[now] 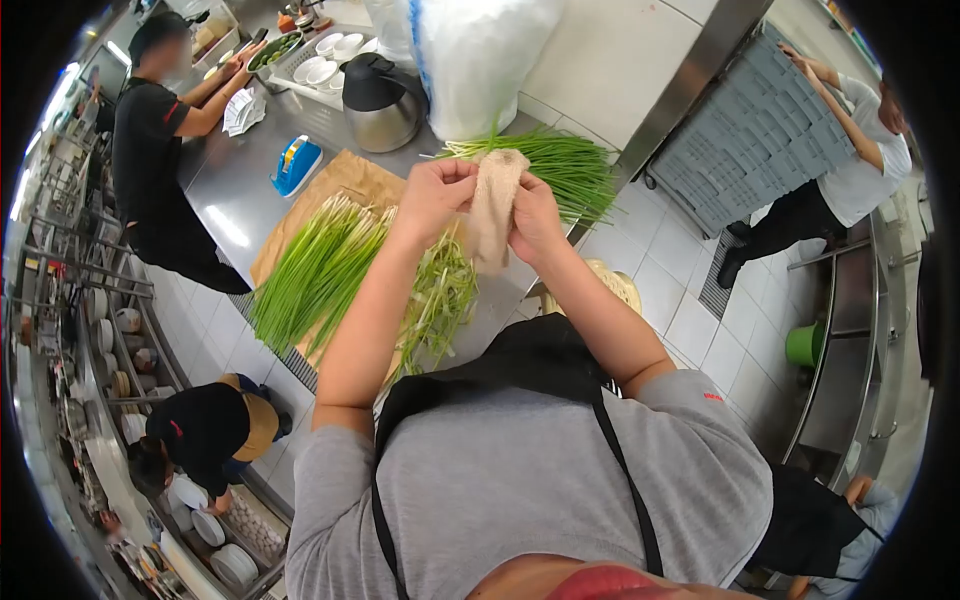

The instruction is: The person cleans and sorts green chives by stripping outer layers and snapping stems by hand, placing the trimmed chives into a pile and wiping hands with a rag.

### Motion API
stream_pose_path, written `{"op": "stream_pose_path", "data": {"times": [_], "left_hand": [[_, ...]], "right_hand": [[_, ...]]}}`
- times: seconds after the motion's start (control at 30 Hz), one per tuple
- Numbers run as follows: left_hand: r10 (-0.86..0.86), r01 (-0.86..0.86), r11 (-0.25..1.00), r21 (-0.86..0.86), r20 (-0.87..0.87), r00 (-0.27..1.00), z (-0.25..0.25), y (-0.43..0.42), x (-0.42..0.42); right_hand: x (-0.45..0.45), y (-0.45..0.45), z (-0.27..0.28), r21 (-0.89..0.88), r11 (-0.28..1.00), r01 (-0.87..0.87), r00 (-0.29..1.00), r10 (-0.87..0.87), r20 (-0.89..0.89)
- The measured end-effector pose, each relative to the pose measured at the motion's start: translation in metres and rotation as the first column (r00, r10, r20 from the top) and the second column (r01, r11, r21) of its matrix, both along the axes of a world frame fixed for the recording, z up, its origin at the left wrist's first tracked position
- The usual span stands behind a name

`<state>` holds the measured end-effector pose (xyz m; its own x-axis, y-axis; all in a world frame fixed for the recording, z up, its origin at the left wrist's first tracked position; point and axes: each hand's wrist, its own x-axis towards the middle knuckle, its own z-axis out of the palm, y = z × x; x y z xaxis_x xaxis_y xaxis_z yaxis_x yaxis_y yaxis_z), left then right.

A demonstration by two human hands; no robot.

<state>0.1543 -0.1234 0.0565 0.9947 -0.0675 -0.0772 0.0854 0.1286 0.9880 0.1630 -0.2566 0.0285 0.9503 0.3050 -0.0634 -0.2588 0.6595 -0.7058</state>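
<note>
State of work, left to right. The left pile (315, 265) of long green stalks lies on the brown paper (345, 172), aligned side by side, pale ends toward the far side. Judged by its order, this portion is sorted. Scraps (440, 290), loose and curled, lie in a heap against its right side, beside the left forearm; they appear to be stripped waste, not yet cleared. Left hand (433, 203): fingertips pinched at the left edge of the cloth (493, 205). The cloth is held up between the two hands, above the table (235, 180). Right hand (537, 218): fingers gripping the right side of the cloth. The right pile (570, 170) lies beyond the hands, tips fanned to the right. It is probably the portion left to handle; whether it is cleaned cannot be told.

Edges and clearance, left to right. A bare strip of table runs left of the paper; the tape dispenser (296, 167) stands just beside the paper. The jug (380, 105) and bag (485, 65) limit movement on the far side. The right pile reaches the table's right edge. Beyond that edge is open floor (650, 240), with crates (755, 125) well apart.
</note>
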Motion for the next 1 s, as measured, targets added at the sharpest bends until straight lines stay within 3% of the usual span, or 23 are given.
{"op": "stream_pose_path", "data": {"times": [0.07,0.13,0.27,0.33,0.47,0.57,0.73,0.77,0.83,0.93,0.97,1.0], "left_hand": [[0.031,-0.032,0.995,0.099,0.018,0.999,-0.002,0.008,-0.010],[0.041,-0.040,0.998,0.049,-0.009,0.999,0.001,0.013,-0.022],[0.001,0.000,0.999,0.038,-0.039,0.999,0.012,0.021,-0.036],[-0.038,0.040,0.989,0.139,-0.017,0.999,0.012,0.026,-0.041],[-0.042,0.049,0.956,0.290,-0.030,0.999,0.015,0.037,-0.052],[0.010,-0.041,0.814,0.579,0.057,0.998,0.004,0.052,-0.047],[0.047,-0.148,0.784,0.602,0.181,0.982,-0.004,0.051,-0.035],[0.037,-0.156,0.782,0.604,0.204,0.978,-0.006,0.047,-0.031],[-0.026,-0.224,0.699,0.679,0.337,0.941,-0.014,0.037,-0.021],[-0.231,-0.326,0.539,0.777,0.508,0.830,-0.036,0.016,0.001],[-0.318,-0.366,0.477,0.799,0.546,0.775,-0.046,0.009,0.009],[-0.365,-0.358,0.415,0.836,0.514,0.776,-0.061,0.001,0.020]], "right_hand": [[-0.003,0.007,0.005,0.029,0.999,-0.018,0.998,0.020,-0.064],[-0.009,0.013,0.012,0.053,0.998,-0.032,0.995,0.037,-0.097],[-0.008,0.022,0.017,0.086,0.995,0.052,0.995,-0.044,-0.089],[0.002,0.019,0.027,0.119,0.987,0.112,0.988,-0.098,-0.119],[0.040,-0.015,0.031,0.134,0.951,0.277,0.961,-0.275,-0.032],[0.067,-0.065,0.025,0.170,0.906,0.389,0.918,-0.397,0.017],[0.067,-0.133,0.027,0.362,0.828,0.429,0.872,-0.484,0.074],[0.066,-0.145,0.025,0.359,0.851,0.383,0.872,-0.461,0.165],[0.063,-0.165,0.016,0.337,0.894,0.296,0.849,-0.408,0.336],[0.058,-0.177,0.016,0.498,0.853,0.155,0.857,-0.366,0.361],[0.052,-0.171,0.022,0.335,0.851,0.405,0.825,-0.498,0.268],[0.052,-0.172,0.019,0.355,0.884,0.303,0.847,-0.421,0.326]]}}
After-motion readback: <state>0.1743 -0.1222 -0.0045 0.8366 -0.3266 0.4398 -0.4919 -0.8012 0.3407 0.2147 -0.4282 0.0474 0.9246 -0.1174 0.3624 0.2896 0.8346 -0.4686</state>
